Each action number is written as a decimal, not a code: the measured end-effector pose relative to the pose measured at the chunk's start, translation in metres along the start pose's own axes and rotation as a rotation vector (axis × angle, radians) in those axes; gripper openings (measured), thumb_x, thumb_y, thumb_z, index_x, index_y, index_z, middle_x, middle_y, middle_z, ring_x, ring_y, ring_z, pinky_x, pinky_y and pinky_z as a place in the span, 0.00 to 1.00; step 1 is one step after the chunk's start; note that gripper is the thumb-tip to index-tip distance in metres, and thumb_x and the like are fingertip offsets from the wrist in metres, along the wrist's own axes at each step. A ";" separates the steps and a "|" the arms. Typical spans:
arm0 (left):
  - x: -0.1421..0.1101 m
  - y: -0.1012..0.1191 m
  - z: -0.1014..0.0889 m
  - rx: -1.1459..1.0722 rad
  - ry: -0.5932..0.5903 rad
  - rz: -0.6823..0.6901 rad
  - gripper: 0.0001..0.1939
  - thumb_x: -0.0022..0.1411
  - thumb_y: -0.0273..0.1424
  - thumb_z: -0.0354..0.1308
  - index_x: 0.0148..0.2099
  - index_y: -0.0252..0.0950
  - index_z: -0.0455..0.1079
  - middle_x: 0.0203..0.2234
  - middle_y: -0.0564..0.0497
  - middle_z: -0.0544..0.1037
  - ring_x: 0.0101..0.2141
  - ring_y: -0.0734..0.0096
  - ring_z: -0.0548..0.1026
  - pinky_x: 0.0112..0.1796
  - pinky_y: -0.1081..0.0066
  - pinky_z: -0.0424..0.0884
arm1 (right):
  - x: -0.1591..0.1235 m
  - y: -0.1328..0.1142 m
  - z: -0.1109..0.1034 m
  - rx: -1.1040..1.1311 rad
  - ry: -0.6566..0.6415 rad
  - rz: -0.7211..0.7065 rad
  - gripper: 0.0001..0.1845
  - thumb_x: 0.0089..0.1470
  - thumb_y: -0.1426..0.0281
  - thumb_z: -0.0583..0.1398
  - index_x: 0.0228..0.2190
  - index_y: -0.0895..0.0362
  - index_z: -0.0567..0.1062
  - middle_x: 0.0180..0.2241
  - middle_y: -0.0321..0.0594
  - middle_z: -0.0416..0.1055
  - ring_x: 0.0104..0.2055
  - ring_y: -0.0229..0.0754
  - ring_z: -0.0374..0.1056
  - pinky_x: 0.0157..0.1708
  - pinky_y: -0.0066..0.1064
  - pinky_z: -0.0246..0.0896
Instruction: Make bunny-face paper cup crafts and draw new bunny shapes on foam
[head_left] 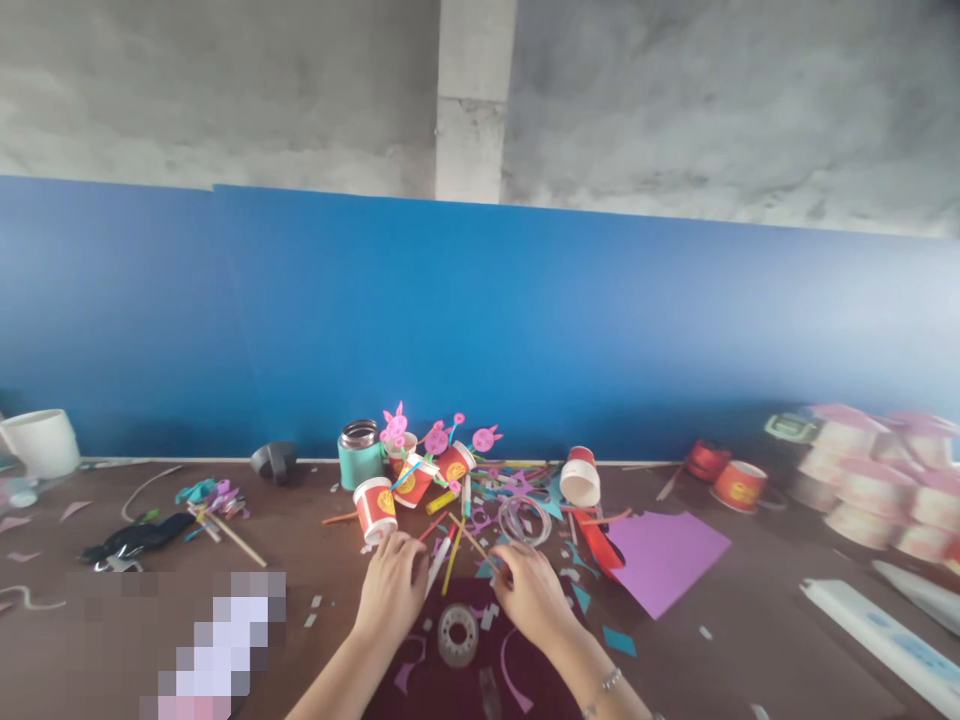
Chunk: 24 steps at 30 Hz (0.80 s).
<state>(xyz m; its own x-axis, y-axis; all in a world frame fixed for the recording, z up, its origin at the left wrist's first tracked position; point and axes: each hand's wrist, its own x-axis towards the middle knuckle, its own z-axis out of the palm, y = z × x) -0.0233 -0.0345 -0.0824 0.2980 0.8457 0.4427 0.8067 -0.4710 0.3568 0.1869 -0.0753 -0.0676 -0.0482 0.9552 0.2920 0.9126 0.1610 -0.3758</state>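
Note:
My left hand (391,582) is closed, its fingers curled beside a red-and-white paper cup (376,510). What is in its fingertips, if anything, I cannot make out. Just right of it lies a white marker (441,560). My right hand (531,590) pinches the near end of a thin tan stick (471,541), which points away to the left. A yellow stick (452,565) lies between the hands. Closer to me is a roll of clear tape (457,636). Pink animal-face cutouts (395,425) on straws stand up among the cups behind.
A teal thermos (360,458) stands behind the left hand. Purple paper (667,560) and red-handled scissors (600,545) lie to the right, near a white power strip (885,640). Stacked cups (874,490) are far right. Paper scraps litter the table; a blue panel (480,330) borders its back.

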 end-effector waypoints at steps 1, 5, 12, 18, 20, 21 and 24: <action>0.000 -0.001 0.000 -0.002 0.008 0.000 0.12 0.62 0.26 0.45 0.33 0.36 0.70 0.32 0.46 0.73 0.38 0.62 0.71 0.42 0.64 0.65 | 0.000 0.000 -0.001 0.001 0.009 0.001 0.17 0.43 0.80 0.54 0.35 0.56 0.75 0.32 0.40 0.73 0.36 0.43 0.68 0.38 0.29 0.57; -0.001 -0.006 0.000 0.047 -0.081 -0.081 0.15 0.58 0.18 0.44 0.43 0.33 0.68 0.38 0.43 0.73 0.42 0.60 0.71 0.44 0.64 0.65 | 0.001 0.001 -0.004 0.002 0.038 0.006 0.18 0.43 0.81 0.54 0.35 0.56 0.75 0.33 0.41 0.73 0.37 0.44 0.68 0.39 0.30 0.58; 0.000 -0.007 -0.002 0.058 -0.174 -0.157 0.19 0.55 0.15 0.44 0.45 0.32 0.66 0.42 0.41 0.71 0.45 0.61 0.70 0.45 0.65 0.63 | 0.000 0.003 -0.003 -0.010 0.035 0.001 0.18 0.43 0.82 0.54 0.37 0.57 0.74 0.33 0.41 0.73 0.37 0.44 0.69 0.39 0.30 0.58; 0.001 -0.002 -0.004 0.035 -0.172 -0.173 0.20 0.54 0.14 0.43 0.47 0.33 0.65 0.44 0.42 0.70 0.45 0.62 0.70 0.46 0.66 0.64 | 0.001 0.002 -0.005 -0.035 0.034 0.028 0.13 0.47 0.79 0.54 0.34 0.55 0.74 0.31 0.40 0.74 0.35 0.43 0.69 0.35 0.28 0.58; 0.001 -0.001 -0.003 0.008 -0.158 -0.167 0.20 0.53 0.14 0.43 0.46 0.33 0.65 0.42 0.42 0.70 0.44 0.62 0.71 0.46 0.66 0.64 | 0.001 0.002 -0.005 -0.028 0.028 0.030 0.13 0.47 0.78 0.55 0.34 0.56 0.74 0.31 0.40 0.74 0.35 0.43 0.70 0.35 0.28 0.58; 0.001 -0.001 -0.002 -0.010 -0.147 -0.160 0.20 0.53 0.15 0.44 0.46 0.33 0.65 0.41 0.42 0.71 0.44 0.62 0.71 0.46 0.65 0.65 | 0.001 0.002 -0.005 -0.018 0.026 0.027 0.12 0.48 0.78 0.55 0.34 0.56 0.74 0.32 0.40 0.74 0.36 0.43 0.70 0.36 0.29 0.58; 0.000 -0.003 0.002 -0.066 -0.085 -0.113 0.19 0.54 0.16 0.44 0.46 0.31 0.65 0.40 0.41 0.72 0.43 0.59 0.71 0.45 0.62 0.66 | 0.000 0.002 -0.006 0.021 0.024 0.016 0.11 0.49 0.78 0.55 0.34 0.56 0.74 0.32 0.40 0.74 0.36 0.43 0.70 0.36 0.29 0.59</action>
<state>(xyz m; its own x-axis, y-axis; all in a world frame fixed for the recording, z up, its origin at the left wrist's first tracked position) -0.0246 -0.0321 -0.0849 0.2515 0.9113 0.3259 0.8031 -0.3844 0.4553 0.1908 -0.0764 -0.0628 -0.0234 0.9516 0.3065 0.9046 0.1507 -0.3988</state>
